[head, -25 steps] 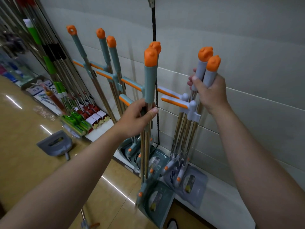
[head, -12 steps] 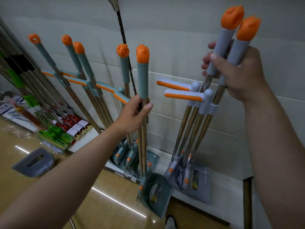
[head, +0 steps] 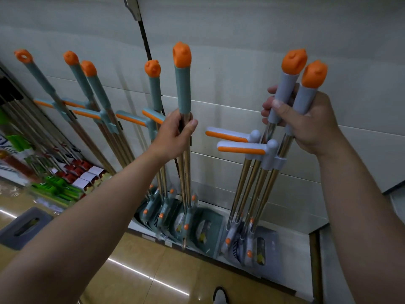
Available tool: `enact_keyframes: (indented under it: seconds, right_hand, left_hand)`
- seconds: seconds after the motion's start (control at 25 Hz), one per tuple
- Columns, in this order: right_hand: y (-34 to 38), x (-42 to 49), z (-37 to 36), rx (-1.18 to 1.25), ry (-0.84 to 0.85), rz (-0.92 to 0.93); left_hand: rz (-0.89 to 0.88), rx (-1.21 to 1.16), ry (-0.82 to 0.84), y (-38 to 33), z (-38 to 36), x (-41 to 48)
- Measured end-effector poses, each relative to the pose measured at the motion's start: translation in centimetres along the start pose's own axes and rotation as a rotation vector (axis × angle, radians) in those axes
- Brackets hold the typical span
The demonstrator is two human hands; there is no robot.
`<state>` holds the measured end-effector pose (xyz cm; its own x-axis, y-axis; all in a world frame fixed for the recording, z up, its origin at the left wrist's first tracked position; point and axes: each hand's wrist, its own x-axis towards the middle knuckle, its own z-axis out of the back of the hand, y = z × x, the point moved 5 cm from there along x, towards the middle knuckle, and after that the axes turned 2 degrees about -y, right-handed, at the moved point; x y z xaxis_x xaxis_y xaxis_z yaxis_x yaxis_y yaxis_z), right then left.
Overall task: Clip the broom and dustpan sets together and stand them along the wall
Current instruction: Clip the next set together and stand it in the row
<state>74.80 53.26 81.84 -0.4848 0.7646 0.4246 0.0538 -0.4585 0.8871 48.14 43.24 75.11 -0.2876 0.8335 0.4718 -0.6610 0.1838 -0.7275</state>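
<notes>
My left hand grips the metal pole of a teal broom set with an orange cap, just under its teal sleeve; the set stands upright with its dustpan on the white ledge. My right hand holds the two grey sleeves of a pair of grey broom sets, tilted left at the bottom. Their grey clips with orange-striped handles sit below my fist. Their grey dustpans rest on the ledge.
More teal sets lean on the tiled wall to the left. Green and red mops crowd the far left. A grey dustpan lies on the tan floor. A white ledge runs along the wall; my shoe shows below.
The teal set in my left hand has moved back toward the wall, its dustpan now on the ledge. The grey pair in my right hand stays gripped, with the view shifted.
</notes>
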Motion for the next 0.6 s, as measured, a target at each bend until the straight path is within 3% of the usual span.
enact_keyframes:
  seconds: [0.32, 0.6]
  right_hand:
    - [-2.0, -0.9, -0.5, 0.027, -0.005, -0.051]
    - [-3.9, -0.6, -1.6, 0.050, -0.001, -0.082]
  left_hand:
    - [-0.049, 0.093, 0.199, 2.8, -0.5, 0.0]
    - [-0.035, 0.188, 0.170, 6.5, 2.5, 0.7]
